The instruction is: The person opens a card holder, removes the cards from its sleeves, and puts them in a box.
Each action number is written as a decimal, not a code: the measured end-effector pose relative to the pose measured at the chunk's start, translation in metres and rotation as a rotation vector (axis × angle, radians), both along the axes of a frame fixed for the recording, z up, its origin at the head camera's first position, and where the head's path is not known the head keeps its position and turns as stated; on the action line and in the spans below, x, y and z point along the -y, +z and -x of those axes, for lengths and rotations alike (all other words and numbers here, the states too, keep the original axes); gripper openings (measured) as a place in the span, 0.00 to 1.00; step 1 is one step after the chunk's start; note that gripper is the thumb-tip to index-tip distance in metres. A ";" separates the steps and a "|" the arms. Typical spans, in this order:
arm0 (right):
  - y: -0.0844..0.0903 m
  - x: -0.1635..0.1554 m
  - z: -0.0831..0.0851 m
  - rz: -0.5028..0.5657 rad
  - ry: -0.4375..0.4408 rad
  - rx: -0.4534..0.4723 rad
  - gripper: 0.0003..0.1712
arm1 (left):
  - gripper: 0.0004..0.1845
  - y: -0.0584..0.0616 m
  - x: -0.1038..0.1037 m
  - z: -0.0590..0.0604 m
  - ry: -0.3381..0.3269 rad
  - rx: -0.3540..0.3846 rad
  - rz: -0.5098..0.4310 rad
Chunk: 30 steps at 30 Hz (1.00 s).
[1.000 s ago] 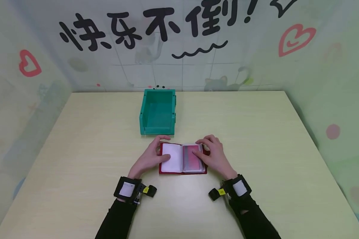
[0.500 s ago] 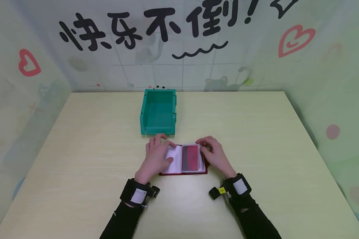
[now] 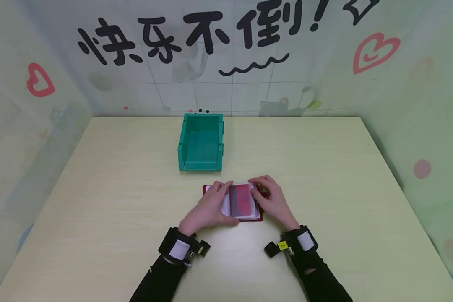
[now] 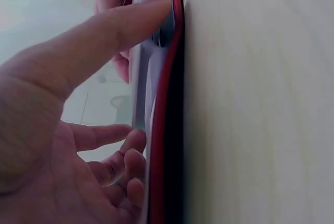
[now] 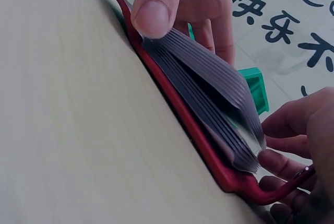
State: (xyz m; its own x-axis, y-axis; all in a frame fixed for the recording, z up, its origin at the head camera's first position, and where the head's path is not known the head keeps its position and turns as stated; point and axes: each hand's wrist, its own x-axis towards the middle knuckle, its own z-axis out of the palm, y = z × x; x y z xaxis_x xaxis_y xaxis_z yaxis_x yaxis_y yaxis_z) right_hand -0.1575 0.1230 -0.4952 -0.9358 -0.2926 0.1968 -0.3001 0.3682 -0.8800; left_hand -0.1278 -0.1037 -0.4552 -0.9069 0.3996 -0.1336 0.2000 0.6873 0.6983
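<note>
A small card holder [image 3: 241, 200] lies open on the table, with a red cover [image 5: 180, 112] and a thick stack of clear sleeves [image 5: 209, 70]. Behind its top sleeve a pink card with a grey strip shows in the head view. My left hand [image 3: 209, 208] spans the left page and hides most of it, thumb at the near edge by the spine and fingers at the far edge. On the right, my right hand [image 3: 272, 201] pinches the outer edge of the sleeves. In the right wrist view the sleeves fan apart, and the cover's clasp flap curls up beside that hand.
A teal open-fronted bin [image 3: 201, 142] stands behind the card holder, a little to its left. The pale wooden table [image 3: 109, 176] meets printed wall panels at the back and both sides. Each wrist wears a black strap with a small camera.
My left hand has shifted right from the left page's outer edge, across the page to the spine. The right thumb has drawn back from the pink card to the sleeves' outer edge.
</note>
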 end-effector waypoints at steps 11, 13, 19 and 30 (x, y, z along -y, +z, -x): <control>-0.001 -0.001 -0.001 -0.023 0.003 -0.054 0.17 | 0.52 0.000 0.004 -0.001 0.054 0.006 -0.077; -0.002 0.000 -0.001 -0.035 -0.001 -0.092 0.19 | 0.50 0.000 0.004 -0.002 0.072 0.007 -0.093; -0.008 0.010 -0.008 -0.084 -0.024 -0.226 0.25 | 0.47 -0.004 0.008 -0.003 0.075 0.046 -0.201; -0.010 0.026 -0.021 -0.241 -0.047 -0.365 0.34 | 0.21 -0.009 0.031 -0.010 0.242 0.115 -0.290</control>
